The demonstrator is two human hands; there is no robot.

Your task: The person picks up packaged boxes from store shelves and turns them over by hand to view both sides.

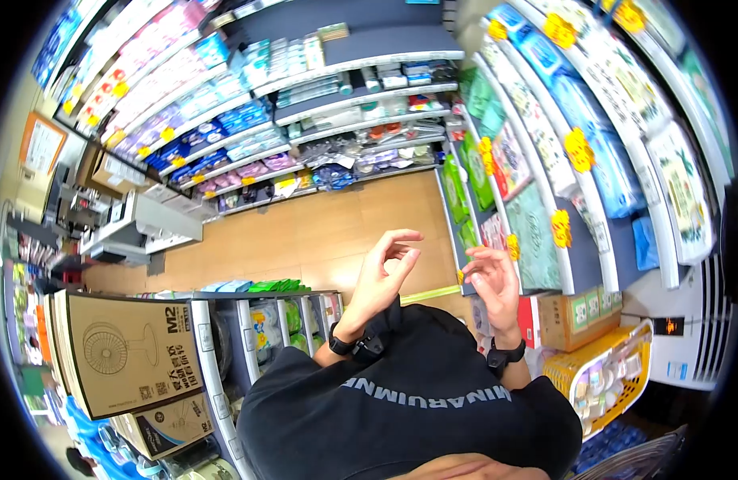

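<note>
Both hands are raised in front of the black shirt (409,400), palms turned partly toward each other and apart. My left hand (387,272) has curled fingers with gaps between thumb and fingertips, and nothing is in it. My right hand (493,284) is also empty, its fingers loosely bent and spread. Each wrist wears a black band. Behind my right hand stand the packaged goods of the right shelf (531,240); tiled floor (305,240) shows beyond my left hand.
Stocked shelves (345,80) run along the back. A fan carton (129,352) tops a shelf at lower left. At lower right are a yellow basket (645,352) holding small items and a cardboard box (557,324). Part of a person's head (81,462) shows at bottom left.
</note>
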